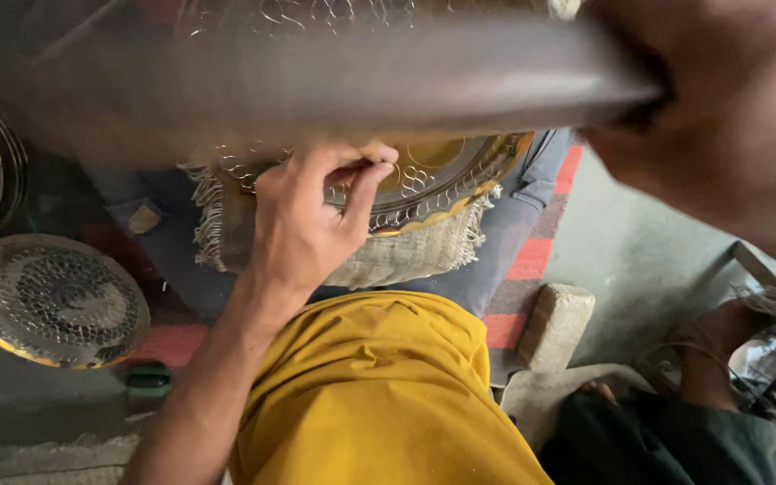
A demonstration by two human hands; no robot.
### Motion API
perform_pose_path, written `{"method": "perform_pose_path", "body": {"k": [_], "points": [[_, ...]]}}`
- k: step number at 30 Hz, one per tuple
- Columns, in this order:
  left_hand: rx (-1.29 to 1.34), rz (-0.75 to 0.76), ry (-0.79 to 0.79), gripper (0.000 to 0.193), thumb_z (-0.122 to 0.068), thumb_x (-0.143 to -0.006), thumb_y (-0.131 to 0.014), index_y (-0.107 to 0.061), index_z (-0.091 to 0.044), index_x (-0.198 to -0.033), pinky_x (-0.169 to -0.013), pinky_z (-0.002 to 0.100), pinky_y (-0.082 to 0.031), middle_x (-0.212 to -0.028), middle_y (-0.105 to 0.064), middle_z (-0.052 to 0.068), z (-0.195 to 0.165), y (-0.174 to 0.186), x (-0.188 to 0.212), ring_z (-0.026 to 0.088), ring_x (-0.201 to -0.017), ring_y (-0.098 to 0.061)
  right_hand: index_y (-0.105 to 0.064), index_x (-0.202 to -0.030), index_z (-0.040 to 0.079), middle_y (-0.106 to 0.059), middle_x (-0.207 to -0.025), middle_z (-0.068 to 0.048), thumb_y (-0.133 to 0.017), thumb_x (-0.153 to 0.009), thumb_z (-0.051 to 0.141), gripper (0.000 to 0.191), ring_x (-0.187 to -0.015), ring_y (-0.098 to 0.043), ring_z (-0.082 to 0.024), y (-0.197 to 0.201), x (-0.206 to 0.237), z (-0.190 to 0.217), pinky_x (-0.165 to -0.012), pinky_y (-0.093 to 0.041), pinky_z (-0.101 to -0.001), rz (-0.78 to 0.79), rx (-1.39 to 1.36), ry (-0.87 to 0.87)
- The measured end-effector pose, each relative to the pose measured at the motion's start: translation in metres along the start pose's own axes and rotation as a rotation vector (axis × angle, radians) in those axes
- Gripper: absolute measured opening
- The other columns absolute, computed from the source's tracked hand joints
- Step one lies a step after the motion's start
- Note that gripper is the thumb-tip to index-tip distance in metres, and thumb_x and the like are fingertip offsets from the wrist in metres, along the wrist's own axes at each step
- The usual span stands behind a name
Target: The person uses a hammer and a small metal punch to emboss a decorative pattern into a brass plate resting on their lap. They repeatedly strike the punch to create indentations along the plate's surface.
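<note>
On the floor at your left lies an engraved tray (54, 301), nothing in it. Your left hand (303, 220) pinches a small tool, hidden in the fingers, against the brass plate (433, 180) on your lap. Your right hand (720, 117) grasps a blurred hammer (334, 76) above.

The left hand (303, 224) pinches a small tool on the engraved brass plate (442, 175), and the right hand (720, 117) holds a blurred hammer (334, 76) above this plate.
</note>
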State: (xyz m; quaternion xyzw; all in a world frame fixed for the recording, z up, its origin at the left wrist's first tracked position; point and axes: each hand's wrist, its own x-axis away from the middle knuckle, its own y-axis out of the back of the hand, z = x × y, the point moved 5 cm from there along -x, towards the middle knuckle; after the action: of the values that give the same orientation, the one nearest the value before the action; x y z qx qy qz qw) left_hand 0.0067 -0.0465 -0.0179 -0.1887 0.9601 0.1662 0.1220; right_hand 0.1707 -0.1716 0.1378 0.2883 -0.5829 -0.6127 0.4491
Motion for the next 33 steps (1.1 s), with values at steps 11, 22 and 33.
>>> {"method": "perform_pose_path", "body": {"k": [11, 22, 33], "points": [[-0.106, 0.225, -0.363, 0.045, -0.008, -0.099, -0.069, -0.047, -0.014, -0.138, -0.082, 0.039, -0.065, -0.107, -0.070, 0.013, -0.009, 0.000, -0.033, 0.027, -0.091, -0.074, -0.064, -0.100, -0.001, -0.067, -0.079, -0.017, -0.086, -0.096, 0.011, 0.025, -0.070, -0.069, -0.029, -0.030, 0.057, -0.031, -0.067, -0.055, -0.0384, -0.117, -0.009, -0.172], [-0.240, 0.866, -0.314, 0.056, 0.012, -0.090, -0.061, -0.061, -0.016, -0.137, -0.061, 0.038, -0.063, -0.077, -0.072, 0.015, -0.019, -0.021, -0.073, 0.026, -0.067, -0.075, -0.061, -0.097, 0.001, -0.066, -0.079, -0.012, -0.082, -0.101, 0.011, 0.023, -0.072, -0.069, -0.017, -0.132, 0.148, -0.030, -0.066, -0.053, -0.0311, -0.428, -0.284, -0.497], [-0.421, 1.279, -0.433, 0.047, 0.003, -0.082, -0.067, -0.064, -0.021, -0.123, -0.066, 0.044, -0.060, -0.081, -0.072, 0.014, -0.036, -0.047, -0.081, 0.031, -0.079, -0.073, -0.062, -0.097, 0.000, -0.066, -0.080, -0.007, -0.075, -0.100, 0.008, 0.016, -0.069, -0.063, -0.013, -0.226, 0.191, 0.034, -0.064, -0.052, -0.0284, -0.763, -0.762, -0.825]]}}
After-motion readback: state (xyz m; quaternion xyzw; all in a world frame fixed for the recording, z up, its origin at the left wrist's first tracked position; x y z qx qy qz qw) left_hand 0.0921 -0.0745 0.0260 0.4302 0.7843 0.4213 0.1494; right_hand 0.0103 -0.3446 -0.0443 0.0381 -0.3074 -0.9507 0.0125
